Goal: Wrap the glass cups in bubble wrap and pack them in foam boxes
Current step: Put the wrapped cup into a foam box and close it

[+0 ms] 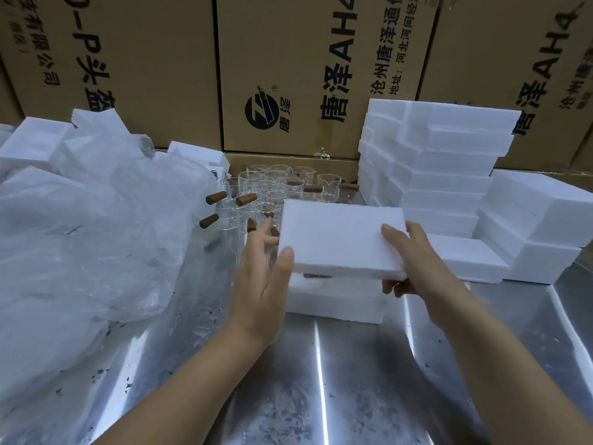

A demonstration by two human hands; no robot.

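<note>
A white foam lid (337, 236) hovers tilted just above the foam box bottom (333, 300) on the steel table. My right hand (417, 268) grips the lid's right end, thumb on top and fingers beneath. My left hand (263, 274) holds the lid's left corner with its thumb on top, the fingers spread along the left side. A dark strip of a wooden handle shows in the gap between lid and box; the cup inside is hidden. Behind the lid stand several glass cups (272, 187) with brown wooden handles.
A heap of clear bubble wrap (96, 236) fills the left side, with foam pieces (35, 146) behind it. Stacks of foam boxes (442, 175) rise at the right. Printed cardboard cartons (288, 75) wall off the back. Bare steel table (321, 380) lies in front.
</note>
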